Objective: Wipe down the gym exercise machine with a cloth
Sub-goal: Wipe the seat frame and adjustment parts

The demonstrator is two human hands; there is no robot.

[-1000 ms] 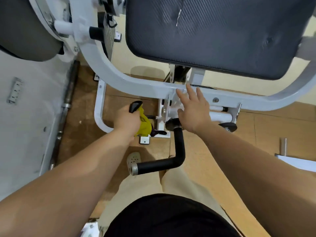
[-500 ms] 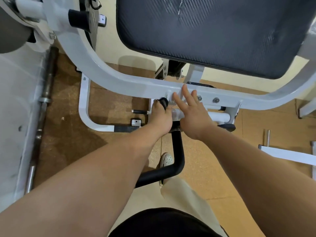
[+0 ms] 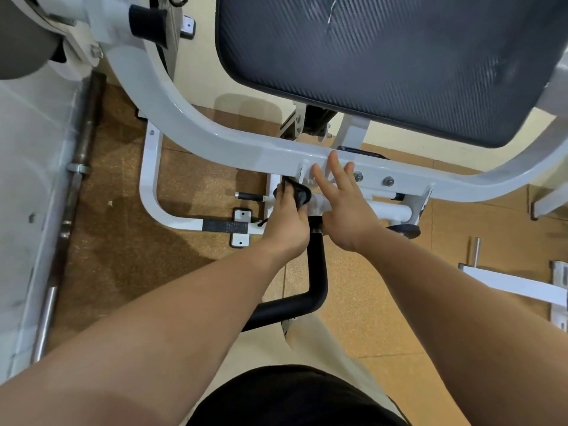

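The gym machine has a curved white frame bar [image 3: 215,142], a black back pad [image 3: 384,63] above it and a bent black handle [image 3: 316,272] below. My left hand [image 3: 287,219] is curled under the frame bar at the handle's pivot. It grips the cloth [image 3: 296,193], which shows only as a dark wad between thumb and fingers, its yellow part hidden. Just to its right, my right hand [image 3: 344,204] rests with straight fingers on the white bar, near two bolts [image 3: 373,179].
A barbell [image 3: 83,155] lies on the brown floor at the left, beside a grey platform [image 3: 27,179]. A grey roller pad [image 3: 21,47] is at top left. White machine parts [image 3: 507,281] and a steel peg [image 3: 475,250] sit at the right.
My left hand moved right and up with the cloth, from the lower frame to the pivot beside my right hand. The yellow cloth is now hidden. My right hand stayed on the bar.
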